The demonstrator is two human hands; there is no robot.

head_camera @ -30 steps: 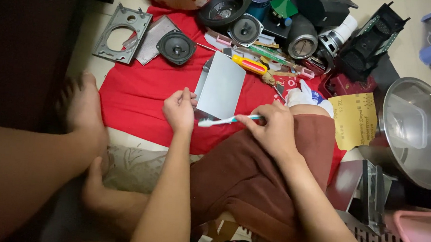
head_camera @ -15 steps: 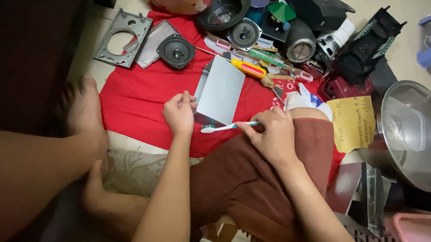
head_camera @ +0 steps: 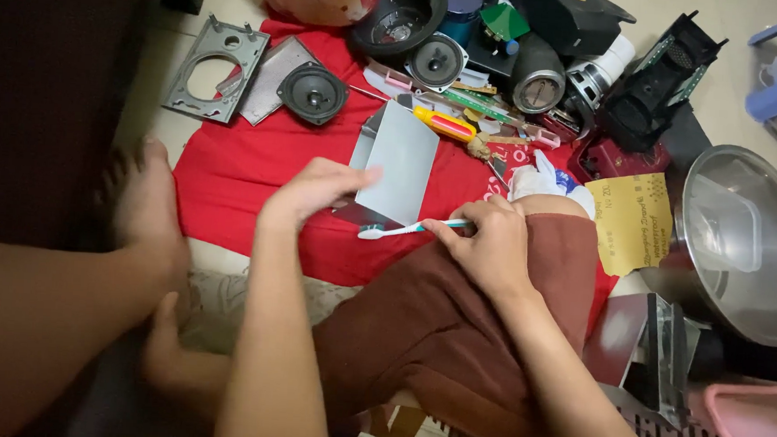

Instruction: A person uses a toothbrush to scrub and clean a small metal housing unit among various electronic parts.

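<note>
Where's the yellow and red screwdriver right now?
The screwdriver lies on the red cloth, upper centre of the head view, just beyond the grey metal box.

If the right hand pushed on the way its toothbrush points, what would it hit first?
The right hand points the toothbrush left, its head at the lower edge of the grey metal box held by the left hand. It would likely meet that box first; whether they already touch is unclear.
</note>
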